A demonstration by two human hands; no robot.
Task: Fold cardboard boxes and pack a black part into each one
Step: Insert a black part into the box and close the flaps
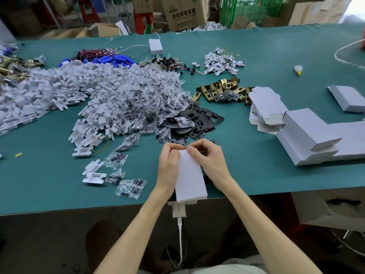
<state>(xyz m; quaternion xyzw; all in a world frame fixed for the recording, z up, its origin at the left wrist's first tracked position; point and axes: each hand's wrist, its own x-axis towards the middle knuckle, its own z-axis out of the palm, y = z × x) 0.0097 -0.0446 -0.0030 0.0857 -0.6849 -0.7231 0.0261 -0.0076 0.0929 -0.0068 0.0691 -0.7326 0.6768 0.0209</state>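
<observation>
Beyond box (189, 175): black plates (199, 121) | left: clear bags (130, 187) | right: folded boxes (310, 133)

A box (190, 175) at the near edge of the table (256, 62), with parts heaped beyond it.

The box lies between the left hand (167, 165) and the right hand (211, 159), its near end overhanging the table edge. Just behind the hands lies a pile of plates (199, 121); left of that a heap of bagged screws (142, 95), and farther left a heap of inserts (49, 91). Behind the plates are latches (223, 91), with flat blanks (264, 107) to their right and folded boxes (312, 133) at the right.
</observation>
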